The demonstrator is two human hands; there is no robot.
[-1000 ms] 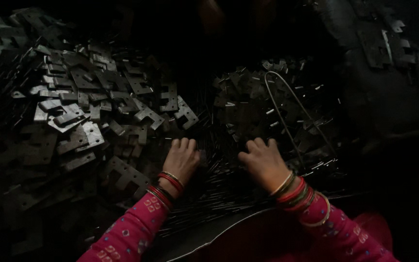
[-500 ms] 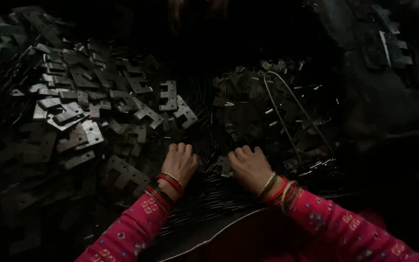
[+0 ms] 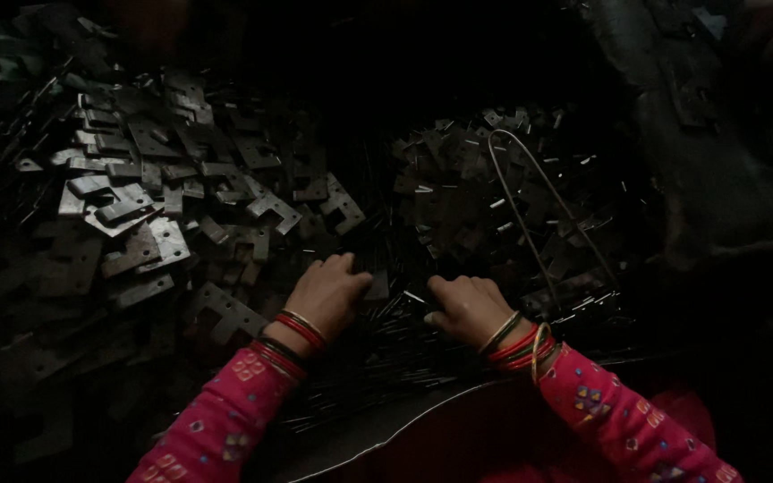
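1. Left hand (image 3: 331, 293): palm down, fingers curled loosely together and resting on a bed of thin dark metal rods (image 3: 378, 344). It presses on the rods; whether it grips any cannot be told in the dim light.
2. Right hand (image 3: 463, 307): palm down just beside the left, knuckles raised, fingers bent onto the same rods. Whether it closes on any rod cannot be told.
3. Metal rods: a loose layer of slender, needle-like pieces lying mostly parallel under and between both hands, spreading toward the near edge of the tabletop (image 3: 422, 420).
4. Flat metal plates (image 3: 149, 210): a large heap of grey, notched, bracket-like stampings piled to the left of the hands, overlapping at all angles.
5. Second heap of plates (image 3: 458, 197): a darker pile of similar pieces beyond the right hand.
6. Wire loop (image 3: 530, 215): a long, narrow U-shaped wire lying across the second heap, its bend pointing away from the person.
7. Bangles (image 3: 300, 329): red and gold bands on the left wrist; a similar set (image 3: 521, 340) on the right wrist.
8. Sleeves (image 3: 225, 420): bright pink patterned cloth on both forearms.
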